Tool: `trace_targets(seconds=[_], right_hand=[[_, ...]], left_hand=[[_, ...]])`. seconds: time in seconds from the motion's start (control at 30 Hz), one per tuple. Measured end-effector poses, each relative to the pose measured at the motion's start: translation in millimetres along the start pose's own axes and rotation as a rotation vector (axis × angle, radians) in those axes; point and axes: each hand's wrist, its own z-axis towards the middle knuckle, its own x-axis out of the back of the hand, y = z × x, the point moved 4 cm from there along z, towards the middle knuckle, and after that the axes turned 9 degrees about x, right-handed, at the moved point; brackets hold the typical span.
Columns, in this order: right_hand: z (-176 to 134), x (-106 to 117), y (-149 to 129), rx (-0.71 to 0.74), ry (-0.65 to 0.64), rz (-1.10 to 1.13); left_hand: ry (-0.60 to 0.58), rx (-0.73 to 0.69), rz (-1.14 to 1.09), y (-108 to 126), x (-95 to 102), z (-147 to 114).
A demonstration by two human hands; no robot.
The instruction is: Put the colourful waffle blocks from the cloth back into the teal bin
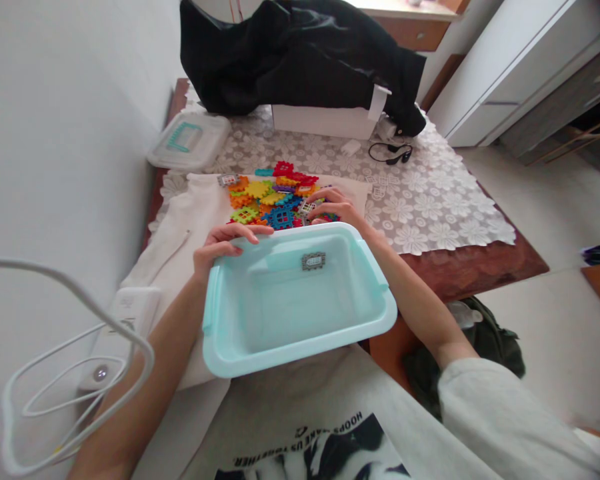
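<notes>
A pale turquoise plastic tub (300,363) is tilted towards me in front of my body. My left hand (225,245) grips its far left rim, fingers over the edge. Inside the tub lies one grey interlocking tile (313,261), against the far wall. Just beyond the rim is a pile of colourful interlocking toy tiles (260,193), in red, yellow, orange, green and blue. My right hand (341,208) reaches to the right side of this pile, its fingers closed around a light grey tile (307,207). The tub's rim hides the near part of the pile.
A clear lidded box (190,141) stands at the back left. Black fabric (300,60) drapes over a white box (320,120) at the back, near a black headset (393,153). At left are a power strip (130,310) and a looping white cable (80,288).
</notes>
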Motion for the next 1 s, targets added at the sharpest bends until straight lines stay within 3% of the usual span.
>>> trace_targets(seconds=[0.3, 0.37, 0.57, 0.7, 0.83, 0.93, 1.0], right_hand=[[0.9, 18.6, -19.7, -0.083, 0.131, 0.445], [1.3, 21.5, -18.8, -0.124, 0.065, 0.53], [4.1, 25.8, -36.1, -0.084, -0.409, 0.571], [6.8, 29.9, -47.1, -0.057, -0.468, 0.529], [5.1, 28.9, -54.3, -0.086, -0.545, 0.467], [4.5, 30.5, -55.6, -0.082, -0.503, 0.437], [4.3, 31.1, -53.5, -0.083, -0.471, 0.443]], left_hand=[[0.022, 0.014, -0.052, 4.1, -2.7, -2.3], [0.037, 0.002, -0.051, 3.9, -1.8, -4.6], [-0.029, 0.058, -0.1, -0.5, -1.2, -2.2], [-0.065, 0.072, -0.102, -2.6, 1.0, -0.5], [0.015, 0.074, -0.101, -4.5, 4.6, -4.6], [0.083, 0.037, -0.121, -7.1, 5.9, -7.2], [0.101, -0.058, -0.129, -10.1, 6.7, -8.3]])
